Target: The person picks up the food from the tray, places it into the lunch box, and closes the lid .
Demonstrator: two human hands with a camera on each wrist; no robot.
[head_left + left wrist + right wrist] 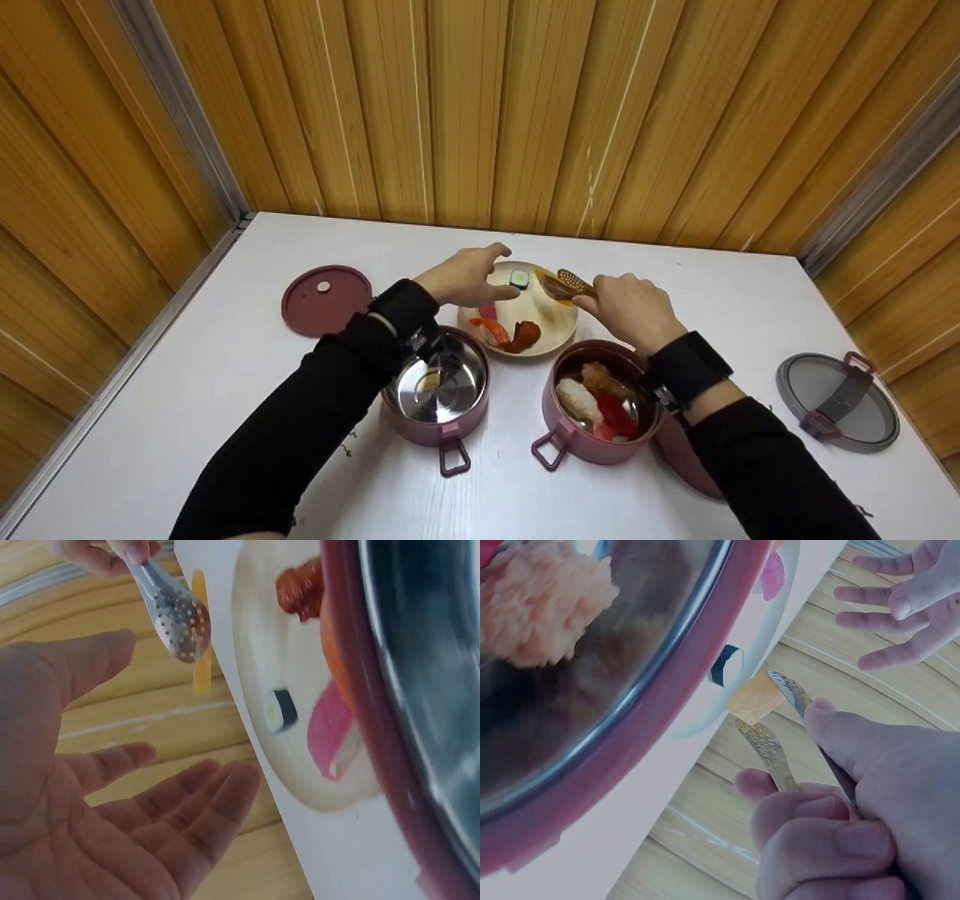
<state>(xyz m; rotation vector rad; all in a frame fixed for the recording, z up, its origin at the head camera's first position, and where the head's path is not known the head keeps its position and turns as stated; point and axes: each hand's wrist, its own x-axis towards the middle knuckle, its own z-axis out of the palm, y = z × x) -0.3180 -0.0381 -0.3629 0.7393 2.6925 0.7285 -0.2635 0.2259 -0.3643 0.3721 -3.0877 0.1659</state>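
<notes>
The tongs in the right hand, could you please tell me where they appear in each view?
Head: the tongs, just right of centre.
Left wrist: the tongs, upper left.
Right wrist: the tongs, from near the centre towards the lower right.
Shared landmark: the black-wrapped sushi roll on the plate.

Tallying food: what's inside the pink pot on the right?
The round pink pot holds a white oblong lump, a golden-brown lump and red and pink food. Anything underneath is covered; a black wristband hides some rim.
</notes>
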